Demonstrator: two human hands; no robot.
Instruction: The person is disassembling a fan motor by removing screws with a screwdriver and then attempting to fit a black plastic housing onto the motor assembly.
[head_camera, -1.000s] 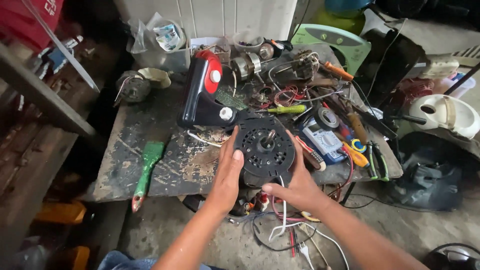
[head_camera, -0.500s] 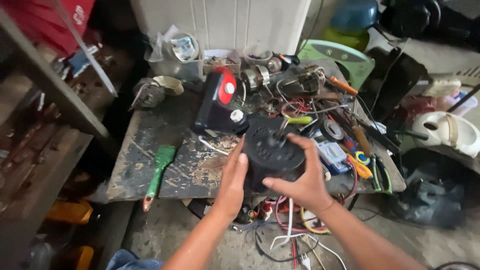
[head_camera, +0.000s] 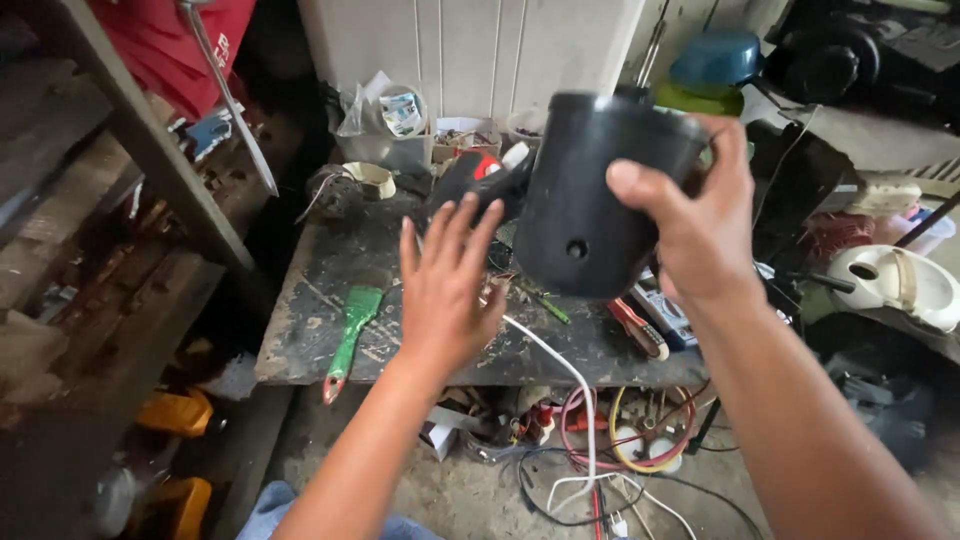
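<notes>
Black motor housing (head_camera: 590, 200): rounded plastic shell, small hole in its lower face, raised in the air above the table (head_camera: 310, 340) and tilted, well clear of the clutter beneath. A white wire (head_camera: 565, 365) trails from under it down past the table's front edge.

Right hand (head_camera: 700, 225): fingers clenched around the housing's right side, thumb laid across its front.

Left hand (head_camera: 445, 285): fingers released and spread, palm turned away, just beside the housing's lower left; whether the fingertips touch it cannot be told.

Table: dark, scarred, paint-stained top. Items on it:
- green-handled brush (head_camera: 350, 335), lying near the front left edge;
- black and red part (head_camera: 470, 175), behind the left hand, partly hidden;
- red-handled tool (head_camera: 640, 330), under the housing, near the front edge;
- clear plastic tubs and bags (head_camera: 395, 125), along the back against a white panelled wall.

Below the table: tangle of coloured cables (head_camera: 620, 450) on the floor.

Left of the table: wooden shelving (head_camera: 110, 210). Right of it: white plastic casing (head_camera: 890, 285).
</notes>
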